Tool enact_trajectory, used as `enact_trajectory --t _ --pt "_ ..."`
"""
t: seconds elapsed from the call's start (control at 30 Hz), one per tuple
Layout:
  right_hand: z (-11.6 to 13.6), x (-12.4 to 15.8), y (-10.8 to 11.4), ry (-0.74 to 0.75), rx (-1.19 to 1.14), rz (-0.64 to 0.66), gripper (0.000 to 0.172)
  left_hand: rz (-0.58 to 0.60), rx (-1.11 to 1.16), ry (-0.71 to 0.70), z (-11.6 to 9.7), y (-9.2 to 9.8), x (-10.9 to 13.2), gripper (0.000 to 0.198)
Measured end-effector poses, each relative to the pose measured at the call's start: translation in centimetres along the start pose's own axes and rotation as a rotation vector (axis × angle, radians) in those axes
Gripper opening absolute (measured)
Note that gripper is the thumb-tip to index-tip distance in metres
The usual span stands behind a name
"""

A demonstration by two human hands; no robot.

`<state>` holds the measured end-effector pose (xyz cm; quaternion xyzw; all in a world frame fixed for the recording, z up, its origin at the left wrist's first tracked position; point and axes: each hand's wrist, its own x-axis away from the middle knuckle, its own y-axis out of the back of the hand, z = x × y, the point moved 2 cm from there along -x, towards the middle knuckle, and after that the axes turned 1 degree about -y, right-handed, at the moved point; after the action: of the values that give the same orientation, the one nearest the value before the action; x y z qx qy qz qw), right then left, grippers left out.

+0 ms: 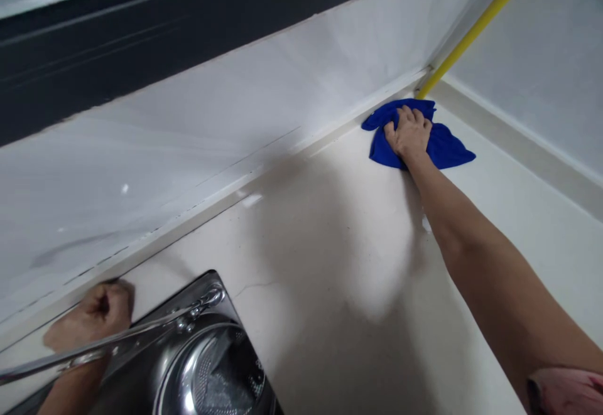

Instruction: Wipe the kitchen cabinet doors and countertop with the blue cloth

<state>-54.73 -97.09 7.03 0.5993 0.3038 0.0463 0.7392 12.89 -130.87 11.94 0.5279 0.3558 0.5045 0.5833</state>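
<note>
A blue cloth (447, 146) lies spread and bunched on the pale counter (301, 245), in the back corner at the foot of a yellow pipe. My right hand (409, 129) presses on the cloth from above, its fingers bent into the fabric. At the lower left, my left hand (97, 314) is closed in a fist and rests on the counter by the wall, behind the metal faucet (141, 333). Nothing shows in that fist.
A metal sink (155, 352) with a round strainer basket (226, 371) fills the lower left. The yellow pipe (480, 22) rises from the corner. A dark window ledge (188, 32) runs above the white wall (211, 132).
</note>
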Motion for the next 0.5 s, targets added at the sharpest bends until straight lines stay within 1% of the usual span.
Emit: enact_trajectory --t 0.07,0.1,0.2,0.33,0.4,0.5 --pt "1.1 1.1 0.4 -0.003 -0.013 0.006 0.062 -0.112 0.063 0.001 -0.1 0.0 0.2 0.036" --pt "1.9 1.7 0.8 0.003 -0.021 0.010 0.062 -0.135 0.084 -0.008 -0.1 0.0 0.3 0.035" --pt "4.7 3.9 2.2 0.062 -0.042 0.021 0.061 -0.131 0.116 -0.029 -0.3 -0.2 0.6 0.034" --pt "9.9 7.6 4.3 0.174 -0.053 0.063 0.064 -0.173 0.234 -0.103 -0.9 0.0 1.4 0.034" --pt "12.9 9.8 5.2 0.240 -0.073 0.085 0.065 -0.169 0.254 -0.128 -1.2 0.1 1.7 0.035" --pt "17.6 13.4 6.6 0.349 -0.117 0.113 0.066 -0.063 0.254 -0.107 -1.4 0.2 1.8 0.037"
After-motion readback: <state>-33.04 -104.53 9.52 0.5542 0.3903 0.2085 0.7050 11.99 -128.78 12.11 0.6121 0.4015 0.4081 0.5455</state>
